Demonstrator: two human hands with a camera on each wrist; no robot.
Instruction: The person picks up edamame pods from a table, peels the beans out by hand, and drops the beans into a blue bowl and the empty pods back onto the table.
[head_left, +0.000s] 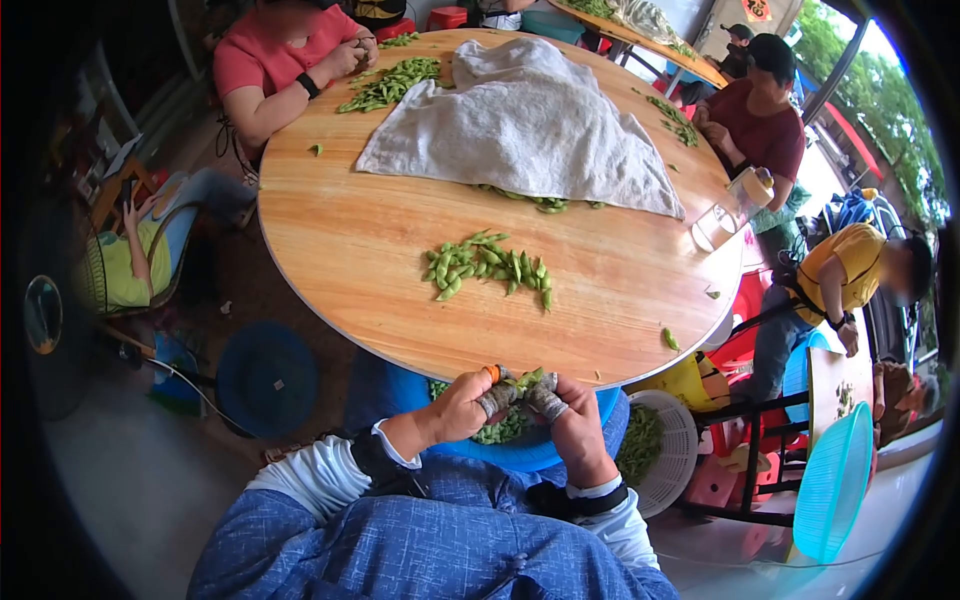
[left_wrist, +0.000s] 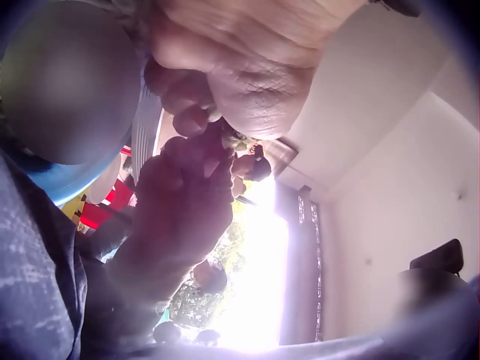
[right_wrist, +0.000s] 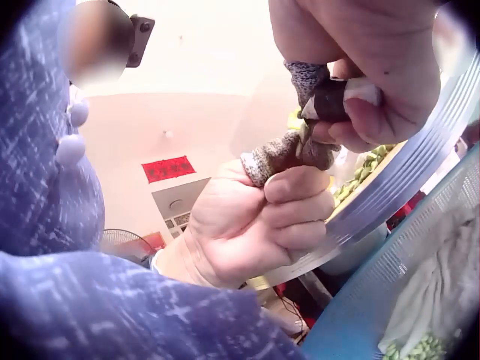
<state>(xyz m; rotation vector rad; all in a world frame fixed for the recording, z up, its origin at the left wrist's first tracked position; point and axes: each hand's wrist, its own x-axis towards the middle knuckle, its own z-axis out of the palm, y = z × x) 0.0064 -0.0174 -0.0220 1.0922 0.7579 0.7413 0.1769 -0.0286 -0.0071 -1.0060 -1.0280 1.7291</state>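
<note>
In the head view my left hand (head_left: 458, 408) and right hand (head_left: 578, 428) meet just off the table's near edge. Between their fingertips they pinch a green edamame pod (head_left: 526, 379). Knitted grey covers wrap the thumbs, and an orange band circles a left finger. Below the hands, a blue basin (head_left: 545, 456) in the lap holds shelled green beans (head_left: 500, 430). The right wrist view shows the left hand (right_wrist: 259, 225) under the right hand (right_wrist: 367, 67), fingers curled at the pod, which is mostly hidden there. A small pile of pods (head_left: 480, 262) lies on the table ahead.
A white cloth (head_left: 530, 120) covers more pods on the round wooden table (head_left: 350, 255). A clear bottle (head_left: 722, 222) stands at the right edge. A white basket (head_left: 683, 455) with pods sits at my right. Other people sit around the table.
</note>
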